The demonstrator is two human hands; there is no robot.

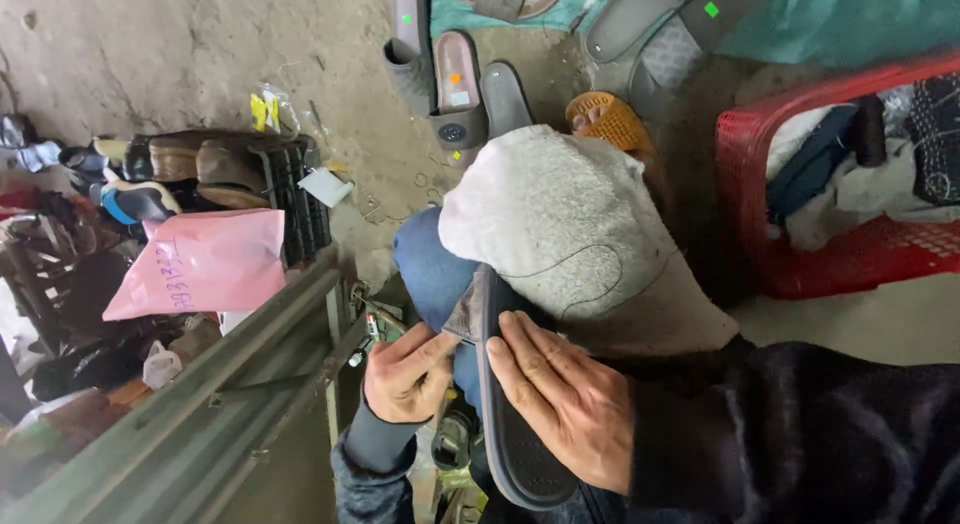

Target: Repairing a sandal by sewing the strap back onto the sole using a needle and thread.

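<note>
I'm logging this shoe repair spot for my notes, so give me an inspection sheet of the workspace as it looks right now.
Surface: grey cloth draped over the knee; bare concrete floor beyond.
Job's things: dark sandal sole standing on edge across the lap.
Clutter: pink plastic bag, shoes heaped at left, grey slippers ahead, yellow scrap.
Hands: right hand lies flat on the sole; left hand pinches its edge, possibly with a small tool, unclear.
Cables: nothing seen.
Surroundings: red plastic basket of dark items at right, metal frame at lower left, teal sheet at top.
</note>
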